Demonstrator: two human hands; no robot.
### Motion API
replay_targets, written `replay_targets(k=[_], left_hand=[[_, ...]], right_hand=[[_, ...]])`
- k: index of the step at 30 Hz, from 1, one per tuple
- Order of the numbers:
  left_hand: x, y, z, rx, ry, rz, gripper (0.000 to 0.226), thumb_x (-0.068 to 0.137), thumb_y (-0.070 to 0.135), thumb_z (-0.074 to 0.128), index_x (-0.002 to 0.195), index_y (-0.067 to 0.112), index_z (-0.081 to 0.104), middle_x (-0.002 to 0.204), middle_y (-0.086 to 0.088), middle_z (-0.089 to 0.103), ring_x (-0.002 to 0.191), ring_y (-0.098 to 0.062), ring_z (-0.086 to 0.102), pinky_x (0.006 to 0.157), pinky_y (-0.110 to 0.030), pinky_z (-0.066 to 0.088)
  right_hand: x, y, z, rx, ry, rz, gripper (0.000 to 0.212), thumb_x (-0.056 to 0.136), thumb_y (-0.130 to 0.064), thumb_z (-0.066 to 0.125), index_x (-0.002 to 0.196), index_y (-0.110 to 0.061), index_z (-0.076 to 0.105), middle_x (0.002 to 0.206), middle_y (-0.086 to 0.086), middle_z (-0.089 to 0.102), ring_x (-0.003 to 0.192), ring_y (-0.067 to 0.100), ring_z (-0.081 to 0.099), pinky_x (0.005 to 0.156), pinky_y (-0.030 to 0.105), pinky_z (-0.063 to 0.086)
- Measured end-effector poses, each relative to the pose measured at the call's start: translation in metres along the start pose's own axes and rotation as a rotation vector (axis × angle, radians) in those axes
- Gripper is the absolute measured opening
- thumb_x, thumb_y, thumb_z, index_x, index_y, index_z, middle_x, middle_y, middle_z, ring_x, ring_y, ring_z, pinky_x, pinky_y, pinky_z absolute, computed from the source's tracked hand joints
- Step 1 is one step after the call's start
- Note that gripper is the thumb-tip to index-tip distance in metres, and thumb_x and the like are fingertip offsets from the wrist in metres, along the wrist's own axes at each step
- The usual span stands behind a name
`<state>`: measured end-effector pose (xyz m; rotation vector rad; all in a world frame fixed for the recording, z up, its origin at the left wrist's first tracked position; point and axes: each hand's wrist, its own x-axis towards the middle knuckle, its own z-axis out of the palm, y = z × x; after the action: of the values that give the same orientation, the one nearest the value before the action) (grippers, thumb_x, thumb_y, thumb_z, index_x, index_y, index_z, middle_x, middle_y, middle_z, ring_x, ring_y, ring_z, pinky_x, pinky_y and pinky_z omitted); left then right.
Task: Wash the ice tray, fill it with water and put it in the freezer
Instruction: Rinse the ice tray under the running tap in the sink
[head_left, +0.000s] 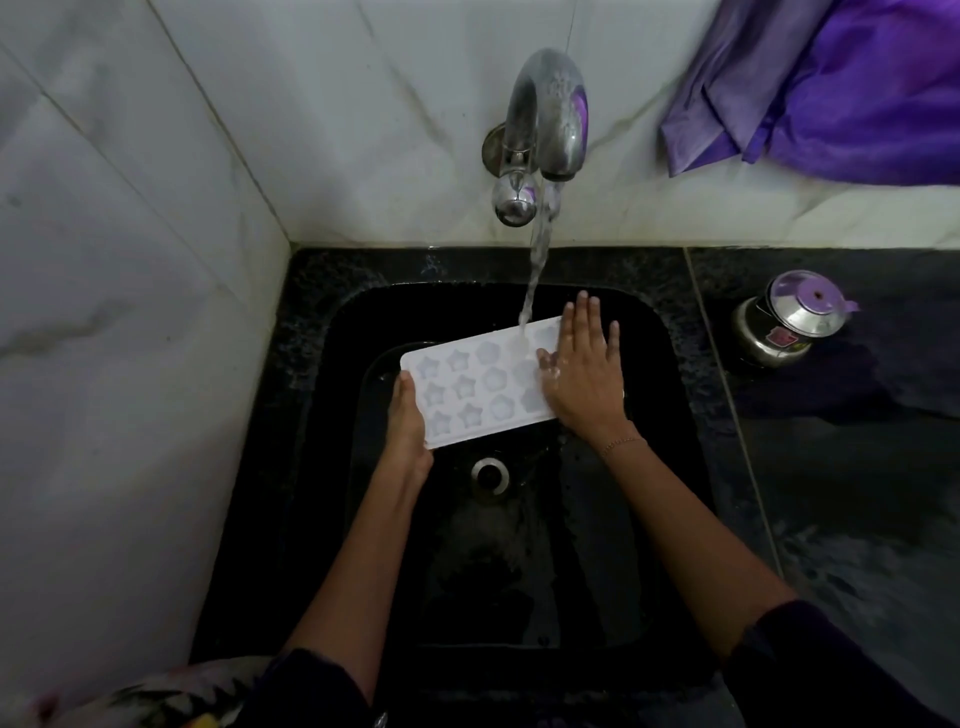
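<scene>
Left hand (410, 421) grips the near-left end of the tray (483, 382), fingers wrapped under its edge, holding it over the sink (670, 364). Water from the tap (545, 114) strikes the far-right cells. Right hand (584, 374) lies flat and open on the right end, grasping nothing. Best practice: rub each cell, shifting the tray so the stream reaches every row.
</scene>
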<state>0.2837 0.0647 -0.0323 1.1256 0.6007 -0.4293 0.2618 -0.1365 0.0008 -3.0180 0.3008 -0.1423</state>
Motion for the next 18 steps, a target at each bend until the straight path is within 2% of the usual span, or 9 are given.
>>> replay_targets(k=[2, 4, 7, 9, 11, 12, 14, 16, 18], left_hand=[[0.003, -0.002, 0.001, 0.013, -0.019, -0.018, 0.065, 0.084, 0.063, 0.047, 0.134, 0.023, 0.05, 0.127, -0.01, 0.062, 0.11, -0.031, 0.064, 0.091, -0.058, 0.05], [0.005, -0.001, 0.006, 0.008, -0.01, -0.001, 0.058, 0.089, 0.058, 0.046, 0.131, 0.019, 0.052, 0.124, -0.011, 0.063, 0.108, -0.031, 0.065, 0.09, -0.055, 0.052], [-0.003, 0.003, 0.017, 0.013, -0.07, 0.033, 0.05, 0.099, 0.047, 0.038, 0.129, 0.01, 0.053, 0.129, -0.008, 0.06, 0.108, -0.023, 0.065, 0.086, -0.036, 0.055], [-0.002, 0.004, 0.018, 0.03, -0.09, 0.037, 0.049, 0.1, 0.045, 0.033, 0.13, 0.01, 0.05, 0.136, 0.0, 0.05, 0.112, -0.014, 0.06, 0.09, -0.026, 0.051], [-0.003, 0.006, 0.017, 0.029, -0.124, 0.002, 0.055, 0.1, 0.048, 0.03, 0.139, 0.012, 0.044, 0.139, -0.002, 0.049, 0.122, -0.017, 0.054, 0.103, -0.033, 0.044], [-0.001, 0.005, 0.018, -0.004, -0.138, 0.007, 0.053, 0.101, 0.046, 0.029, 0.138, 0.012, 0.046, 0.138, -0.005, 0.052, 0.123, -0.019, 0.054, 0.104, -0.035, 0.043], [0.0, 0.004, 0.018, -0.041, -0.162, 0.029, 0.043, 0.102, 0.04, 0.03, 0.126, 0.016, 0.057, 0.122, -0.005, 0.066, 0.111, -0.016, 0.063, 0.093, -0.03, 0.05], [-0.003, 0.002, 0.021, -0.07, -0.191, 0.049, 0.039, 0.103, 0.037, 0.03, 0.113, 0.019, 0.062, 0.105, 0.0, 0.073, 0.096, -0.01, 0.069, 0.078, -0.022, 0.054], [-0.001, 0.003, 0.017, -0.085, -0.175, 0.037, 0.043, 0.102, 0.04, 0.031, 0.114, 0.013, 0.062, 0.104, -0.006, 0.072, 0.09, -0.013, 0.07, 0.074, -0.023, 0.056]], right_hand=[[0.0, -0.012, 0.001, 0.008, -0.037, -0.08, 0.079, 0.089, -0.052, 0.013, 0.147, 0.001, 0.008, 0.156, 0.02, 0.003, 0.145, 0.029, -0.001, 0.116, 0.048, -0.003], [-0.004, -0.03, 0.005, 0.042, -0.068, -0.153, 0.08, 0.09, -0.055, 0.015, 0.147, -0.002, -0.001, 0.156, 0.019, -0.004, 0.145, 0.028, -0.007, 0.117, 0.046, -0.006], [-0.009, -0.058, 0.009, 0.105, -0.041, -0.19, 0.076, 0.091, -0.051, 0.019, 0.148, -0.002, 0.004, 0.156, 0.018, -0.003, 0.145, 0.028, -0.006, 0.117, 0.042, -0.005], [-0.008, -0.068, 0.009, 0.11, -0.051, -0.202, 0.075, 0.091, -0.049, 0.017, 0.148, -0.002, 0.006, 0.157, 0.017, -0.002, 0.145, 0.027, -0.005, 0.118, 0.04, -0.004], [-0.009, -0.076, 0.008, 0.089, -0.071, -0.278, 0.073, 0.092, -0.047, 0.012, 0.149, -0.002, 0.006, 0.157, 0.015, -0.002, 0.145, 0.025, -0.006, 0.118, 0.04, -0.002], [-0.011, -0.081, 0.008, 0.084, -0.075, -0.341, 0.071, 0.092, -0.044, 0.011, 0.149, -0.002, 0.007, 0.157, 0.015, -0.001, 0.145, 0.024, -0.005, 0.119, 0.039, 0.0], [-0.019, -0.094, 0.009, 0.062, -0.07, -0.453, 0.066, 0.092, -0.037, 0.011, 0.149, -0.003, 0.01, 0.157, 0.014, 0.002, 0.146, 0.021, -0.003, 0.119, 0.038, 0.002], [-0.026, -0.1, 0.01, 0.071, -0.079, -0.484, 0.063, 0.092, -0.033, 0.011, 0.148, -0.004, 0.012, 0.157, 0.013, 0.005, 0.146, 0.02, 0.0, 0.119, 0.036, 0.003], [-0.032, -0.095, 0.009, 0.126, -0.09, -0.518, 0.061, 0.093, -0.032, 0.016, 0.147, -0.003, 0.019, 0.156, 0.013, 0.013, 0.145, 0.021, 0.008, 0.119, 0.038, 0.01]])
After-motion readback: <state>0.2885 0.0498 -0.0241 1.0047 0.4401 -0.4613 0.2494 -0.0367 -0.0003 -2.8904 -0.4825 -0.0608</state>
